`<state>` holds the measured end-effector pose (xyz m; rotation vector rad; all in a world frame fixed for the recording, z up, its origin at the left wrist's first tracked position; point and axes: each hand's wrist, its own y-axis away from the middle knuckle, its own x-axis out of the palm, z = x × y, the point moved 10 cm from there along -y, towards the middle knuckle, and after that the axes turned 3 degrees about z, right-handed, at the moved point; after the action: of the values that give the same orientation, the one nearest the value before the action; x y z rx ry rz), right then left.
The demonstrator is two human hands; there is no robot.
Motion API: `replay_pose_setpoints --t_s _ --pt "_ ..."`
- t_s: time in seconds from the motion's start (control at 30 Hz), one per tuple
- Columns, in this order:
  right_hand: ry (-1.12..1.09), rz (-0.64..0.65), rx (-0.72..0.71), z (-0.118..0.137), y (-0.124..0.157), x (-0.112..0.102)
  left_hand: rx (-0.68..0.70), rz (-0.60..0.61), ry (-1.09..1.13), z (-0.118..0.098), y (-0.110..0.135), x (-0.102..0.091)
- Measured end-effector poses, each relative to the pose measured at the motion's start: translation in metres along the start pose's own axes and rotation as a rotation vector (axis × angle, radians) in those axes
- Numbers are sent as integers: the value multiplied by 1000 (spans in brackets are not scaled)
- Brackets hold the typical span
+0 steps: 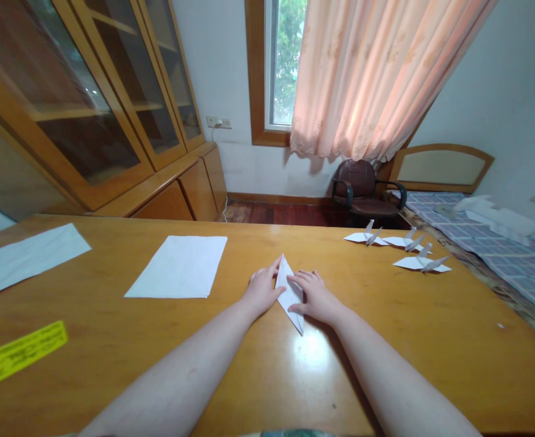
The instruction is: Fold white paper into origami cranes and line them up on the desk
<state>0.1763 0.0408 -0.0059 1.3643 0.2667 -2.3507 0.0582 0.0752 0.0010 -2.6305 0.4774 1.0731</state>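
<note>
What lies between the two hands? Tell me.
A folded white paper diamond lies between the left hand and right hand, touching both, in the head view.

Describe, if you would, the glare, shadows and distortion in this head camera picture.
In the head view, glare whitens the varnished wooden desk below the folded paper; a soft shadow falls beside the right forearm; the wide lens bends the glass-fronted cabinet and stretches the left forearm; nothing looks noticeably blurred.

A long folded paper diamond (pixel 289 294) lies on the wooden desk (pixel 431 340) between the left hand (pixel 262 288) and right hand (pixel 315 297), with a rectangular paper stack (pixel 178 267) to its left and three folded paper cranes (pixel 401 243) to its right
</note>
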Motion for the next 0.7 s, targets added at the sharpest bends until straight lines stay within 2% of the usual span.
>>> replay_pose_setpoints --t_s 0.2,0.47,0.7 --pt "-41 28 -61 14 1 0 -118 -61 326 19 -4 -5" --pt "-99 46 -123 22 2 0 -108 -104 433 16 -4 -15" --pt "-105 58 -118 21 2 2 -180 -135 571 24 -5 -16"
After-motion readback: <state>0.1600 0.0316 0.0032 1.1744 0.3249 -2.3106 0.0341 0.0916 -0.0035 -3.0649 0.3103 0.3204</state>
